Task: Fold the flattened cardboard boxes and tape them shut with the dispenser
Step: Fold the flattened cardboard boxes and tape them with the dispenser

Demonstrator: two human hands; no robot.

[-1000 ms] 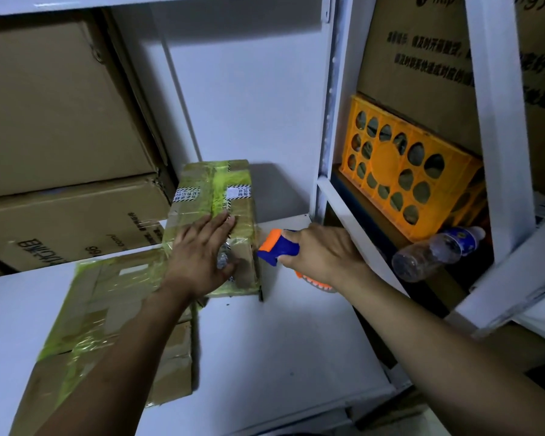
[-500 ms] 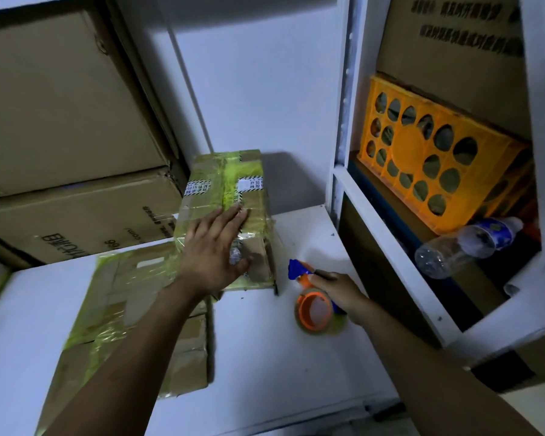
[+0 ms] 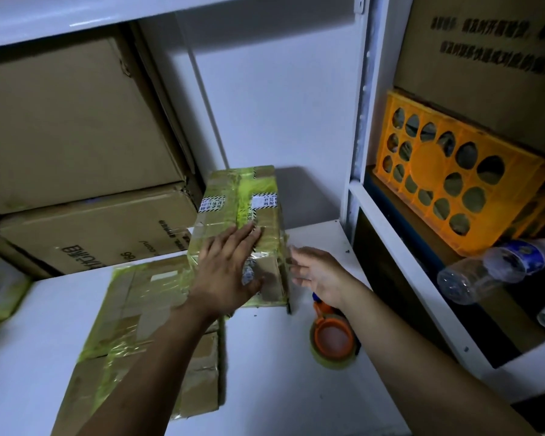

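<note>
- Box (image 3: 239, 212) sits at the back of the white shelf (image 3: 280, 391), wrapped in glossy yellow-green tape. Its near-left corner meets a bigger taped box (image 3: 132, 313) lying in front of it.
- Left hand (image 3: 227, 272) lies flat on the top, fingers straight, pressing down.
- Right hand (image 3: 318, 272) hangs loose and empty just beside the box's right wall. The dispenser (image 3: 332, 341) lies on the shelf under that wrist, not held.
- Handling call: it's small and probably light and fairly stiff, but the tape skin looks slick. Palms on opposite side walls should grip better than fingertips on top.
- Room: the wall is close behind, cartons (image 3: 76, 127) crowd the left, and a steel post (image 3: 359, 127) stands near on the right. Open shelf lies toward the person, with the dispenser in the right-hand path.
</note>
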